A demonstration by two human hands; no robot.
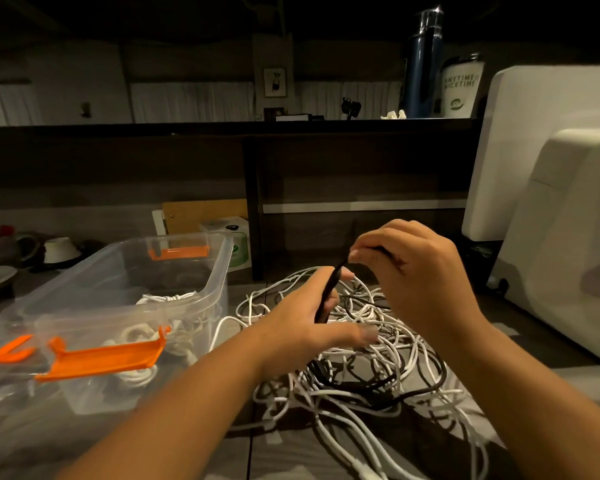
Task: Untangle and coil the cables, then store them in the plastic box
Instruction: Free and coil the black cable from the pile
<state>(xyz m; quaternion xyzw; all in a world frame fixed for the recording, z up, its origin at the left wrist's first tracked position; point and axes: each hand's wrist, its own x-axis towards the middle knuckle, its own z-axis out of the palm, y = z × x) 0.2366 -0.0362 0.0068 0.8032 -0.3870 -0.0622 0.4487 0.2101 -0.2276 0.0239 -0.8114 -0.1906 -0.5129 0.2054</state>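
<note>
Left hand and right hand pinch one black cable, lifted maybe to free it from the pile

The room is dark, with only dim light. A grey wooden table is in front. Behind it stands a long dark wooden shelf. On top are a tall blue metal bottle and a white cup with green words. White curtains and a small framed picture hang far back. A big white plastic machine stands on the right.
</note>
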